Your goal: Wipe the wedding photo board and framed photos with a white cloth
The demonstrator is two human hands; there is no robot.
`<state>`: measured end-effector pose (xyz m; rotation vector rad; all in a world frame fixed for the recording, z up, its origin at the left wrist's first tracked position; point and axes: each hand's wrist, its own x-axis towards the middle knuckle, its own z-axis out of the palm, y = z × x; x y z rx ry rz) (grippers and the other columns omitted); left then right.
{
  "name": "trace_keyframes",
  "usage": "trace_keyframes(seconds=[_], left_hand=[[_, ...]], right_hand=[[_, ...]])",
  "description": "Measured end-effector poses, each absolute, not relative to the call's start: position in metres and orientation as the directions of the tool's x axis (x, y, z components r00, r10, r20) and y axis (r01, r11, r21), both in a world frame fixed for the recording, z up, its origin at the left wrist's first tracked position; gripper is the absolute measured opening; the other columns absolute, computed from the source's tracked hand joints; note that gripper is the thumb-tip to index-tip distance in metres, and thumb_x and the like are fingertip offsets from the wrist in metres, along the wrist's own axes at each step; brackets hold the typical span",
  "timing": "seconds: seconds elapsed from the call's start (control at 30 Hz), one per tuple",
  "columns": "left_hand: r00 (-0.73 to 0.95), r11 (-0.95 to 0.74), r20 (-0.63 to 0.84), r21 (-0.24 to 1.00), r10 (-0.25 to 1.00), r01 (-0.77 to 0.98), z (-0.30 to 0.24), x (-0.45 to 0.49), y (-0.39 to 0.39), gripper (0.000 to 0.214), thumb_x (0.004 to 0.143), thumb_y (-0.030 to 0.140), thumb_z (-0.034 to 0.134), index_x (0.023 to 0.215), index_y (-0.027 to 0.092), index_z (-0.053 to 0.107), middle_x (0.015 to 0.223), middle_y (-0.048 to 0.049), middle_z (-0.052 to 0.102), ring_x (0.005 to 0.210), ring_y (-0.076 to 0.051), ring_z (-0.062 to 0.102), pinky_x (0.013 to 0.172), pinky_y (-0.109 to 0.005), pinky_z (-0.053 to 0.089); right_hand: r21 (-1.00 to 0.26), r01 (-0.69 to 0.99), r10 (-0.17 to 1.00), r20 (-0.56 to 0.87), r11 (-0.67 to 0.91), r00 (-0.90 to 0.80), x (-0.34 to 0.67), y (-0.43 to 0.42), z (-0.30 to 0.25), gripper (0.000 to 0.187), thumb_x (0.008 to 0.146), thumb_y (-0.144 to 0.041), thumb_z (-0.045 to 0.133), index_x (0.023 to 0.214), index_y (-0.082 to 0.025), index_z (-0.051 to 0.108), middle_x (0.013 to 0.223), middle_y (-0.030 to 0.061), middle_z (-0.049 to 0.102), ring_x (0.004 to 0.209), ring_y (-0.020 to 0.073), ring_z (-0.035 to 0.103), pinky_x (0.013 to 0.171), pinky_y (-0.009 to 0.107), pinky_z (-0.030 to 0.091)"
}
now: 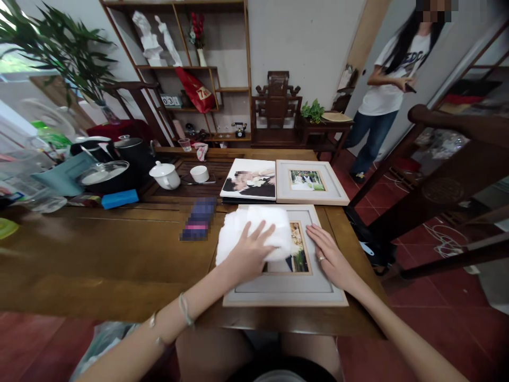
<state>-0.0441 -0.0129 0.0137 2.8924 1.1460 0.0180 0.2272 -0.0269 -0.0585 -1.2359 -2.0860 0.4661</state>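
A light wooden picture frame (284, 293) with a grey-white mount lies flat in front of me at the table's near edge. Over its upper left part is a folded white towel (280, 220). My left hand (248, 252) presses on this towel with fingers spread. Part of the small photo (300, 260) inside the frame is covered by towel and hand. My right hand (330, 259), a ring on one finger, rests flat on the frame's right side, its fingers stretched out. Just behind are a second framed photo (338, 185) and a photo panel (248, 188).
On the wooden table (119, 265) are a blurred dark item (199, 217), a blue block (119, 199), a white teapot (165, 175), a white cup (199, 174) and a lidded pan (105, 178). A person (382, 101) stands at the back right, beyond a dark chair (441, 185).
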Motion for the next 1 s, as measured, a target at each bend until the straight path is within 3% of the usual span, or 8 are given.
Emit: trace_keyframes(seconds=[0.13, 0.27, 0.5, 0.63, 0.8, 1.0], left_hand=[[0.781, -0.766, -0.084, 0.157, 0.619, 0.624, 0.023, -0.047, -0.074, 0.046, 0.078, 0.019, 0.061, 0.124, 0.027, 0.06, 0.156, -0.0119, 0.021, 0.142, -0.04, 0.015, 0.109, -0.067, 0.017], [0.815, -0.793, -0.055, 0.205, 0.576, 0.574, 0.02, -0.05, -0.101, 0.045, 0.077, 0.022, 0.063, 0.122, 0.027, 0.059, 0.159, -0.0087, 0.009, 0.144, -0.038, 0.009, 0.112, -0.065, 0.014], [0.672, -0.679, 0.106, 0.053, 0.733, 0.732, 0.003, -0.046, -0.018, 0.037, 0.077, 0.017, 0.062, 0.114, 0.02, 0.065, 0.157, -0.0136, 0.017, 0.144, -0.034, 0.015, 0.114, -0.057, 0.015], [0.626, -0.631, 0.155, -0.024, 0.764, 0.775, 0.004, -0.039, 0.031, 0.041, 0.08, 0.018, 0.062, 0.121, 0.019, 0.061, 0.156, -0.0139, 0.02, 0.144, -0.035, 0.014, 0.113, -0.058, 0.014], [0.666, -0.666, -0.013, -0.004, 0.746, 0.746, 0.011, -0.036, 0.012, 0.039, 0.082, 0.016, 0.057, 0.12, 0.02, 0.063, 0.156, -0.012, 0.021, 0.144, -0.036, 0.012, 0.113, -0.059, 0.013], [0.757, -0.734, -0.154, 0.185, 0.635, 0.654, 0.032, -0.054, -0.077, 0.042, 0.082, 0.022, 0.06, 0.123, 0.027, 0.06, 0.157, -0.0104, 0.02, 0.144, -0.037, 0.012, 0.112, -0.062, 0.015]], right_hand=[[-0.603, 0.635, 0.875, 0.36, 0.483, -0.323, 0.226, -0.027, -0.058, 0.062, 0.088, -0.01, 0.033, 0.146, -0.032, 0.033, 0.149, 0.0037, 0.039, 0.142, 0.0231, 0.027, 0.116, 0.057, 0.023], [-0.603, 0.64, 0.878, 0.356, 0.477, -0.319, 0.226, -0.027, -0.057, 0.061, 0.088, -0.011, 0.034, 0.145, -0.032, 0.034, 0.149, 0.0039, 0.04, 0.142, 0.0238, 0.028, 0.116, 0.058, 0.023], [-0.569, 0.625, 0.845, 0.357, 0.535, -0.397, 0.23, -0.026, -0.056, 0.062, 0.087, -0.011, 0.034, 0.147, -0.03, 0.031, 0.151, 0.0041, 0.038, 0.143, 0.0249, 0.025, 0.115, 0.058, 0.025], [-0.571, 0.634, 0.853, 0.357, 0.521, -0.38, 0.23, -0.026, -0.056, 0.061, 0.088, -0.012, 0.033, 0.146, -0.029, 0.033, 0.15, 0.0051, 0.039, 0.142, 0.0253, 0.026, 0.115, 0.059, 0.024], [-0.585, 0.641, 0.868, 0.349, 0.496, -0.354, 0.228, -0.027, -0.056, 0.059, 0.088, -0.01, 0.033, 0.145, -0.028, 0.035, 0.149, 0.0066, 0.04, 0.142, 0.0248, 0.026, 0.115, 0.059, 0.024], [-0.599, 0.638, 0.874, 0.368, 0.484, -0.317, 0.226, -0.027, -0.058, 0.06, 0.087, -0.009, 0.034, 0.143, -0.029, 0.038, 0.147, 0.0053, 0.042, 0.141, 0.0241, 0.029, 0.116, 0.058, 0.024]])
